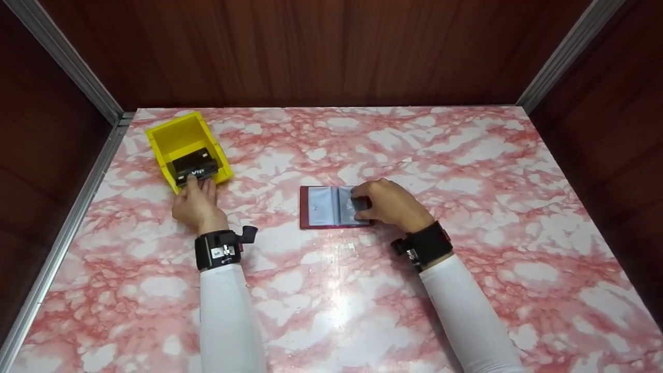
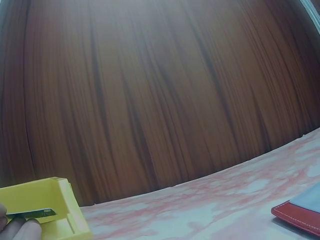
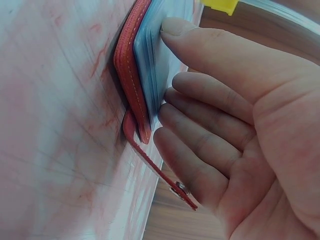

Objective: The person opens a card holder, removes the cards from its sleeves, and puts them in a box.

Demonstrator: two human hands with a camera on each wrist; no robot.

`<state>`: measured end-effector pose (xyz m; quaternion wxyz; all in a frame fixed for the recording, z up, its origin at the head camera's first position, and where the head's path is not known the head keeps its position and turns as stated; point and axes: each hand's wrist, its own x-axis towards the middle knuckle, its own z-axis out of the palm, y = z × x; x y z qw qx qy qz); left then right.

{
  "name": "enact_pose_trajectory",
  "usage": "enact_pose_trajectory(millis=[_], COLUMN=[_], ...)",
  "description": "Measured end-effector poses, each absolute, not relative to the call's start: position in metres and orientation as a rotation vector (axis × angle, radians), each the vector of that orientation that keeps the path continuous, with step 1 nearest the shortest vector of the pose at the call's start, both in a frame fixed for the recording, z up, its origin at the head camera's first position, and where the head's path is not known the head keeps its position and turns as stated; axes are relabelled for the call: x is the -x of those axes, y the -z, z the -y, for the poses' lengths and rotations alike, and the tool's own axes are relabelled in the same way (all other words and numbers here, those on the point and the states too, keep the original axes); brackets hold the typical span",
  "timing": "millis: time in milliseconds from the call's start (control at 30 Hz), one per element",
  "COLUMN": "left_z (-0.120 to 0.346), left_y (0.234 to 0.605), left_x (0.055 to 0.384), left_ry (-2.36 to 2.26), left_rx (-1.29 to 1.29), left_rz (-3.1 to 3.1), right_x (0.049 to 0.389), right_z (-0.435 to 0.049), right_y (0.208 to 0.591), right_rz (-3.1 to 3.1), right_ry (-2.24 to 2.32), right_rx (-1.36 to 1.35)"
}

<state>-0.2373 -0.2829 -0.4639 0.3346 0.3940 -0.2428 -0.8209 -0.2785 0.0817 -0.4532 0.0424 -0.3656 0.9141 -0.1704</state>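
Observation:
At the front wall of the yellow bin (image 1: 221,155), my left hand (image 1: 199,207) pinches a black card (image 1: 207,169) lettered "Vip", thumb on top and fingers beneath. Another dark card shape lies behind it, inside the bin. An open red card holder (image 1: 303,207) with clear sleeves lies flat on the table. A dark "Vip" card (image 1: 348,205) shows through its right-hand sleeve. Over that side rests my right hand (image 1: 391,204), its thumb touching the sleeves (image 3: 150,60) in the right wrist view and its fingers loosely bent beside the edge.
The red-and-white marbled table (image 1: 331,290) runs back to a dark wooden wall (image 1: 331,52), with wooden side walls and grey metal rails at the corners. A red strap with a snap (image 3: 155,167) sticks out from the card holder near my right fingers.

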Motion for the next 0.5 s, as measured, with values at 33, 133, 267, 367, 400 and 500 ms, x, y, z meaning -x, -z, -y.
enact_pose_trajectory(millis=[33, 133, 267, 367, 400, 500], left_z=[0.2827, 0.2818, 0.2805, 0.2797, 0.2794, 0.2787], left_y=[0.4640, 0.4645, 0.4653, 0.4653, 0.4653, 0.4656], left_x=[0.2371, 0.2368, 0.2363, 0.2359, 0.2358, 0.2353], left_ry=[2.140, 2.137, 2.134, 2.136, 2.137, 2.142], left_rx=[-1.034, -1.033, -1.038, -1.052, -1.053, -1.051], left_rz=[0.635, 0.639, 0.642, 0.641, 0.641, 0.634], right_x=[0.2785, 0.2784, 0.2783, 0.2784, 0.2784, 0.2787], right_z=[-0.0817, -0.0820, -0.0823, -0.0824, -0.0825, -0.0820], right_y=[0.4534, 0.4545, 0.4552, 0.4550, 0.4549, 0.4545], right_rz=[-2.798, -2.807, -2.816, -2.817, -2.816, -2.813], right_ry=[0.527, 0.540, 0.533, 0.526, 0.524, 0.517], right_rx=[1.120, 1.133, 1.148, 1.153, 1.157, 1.165])
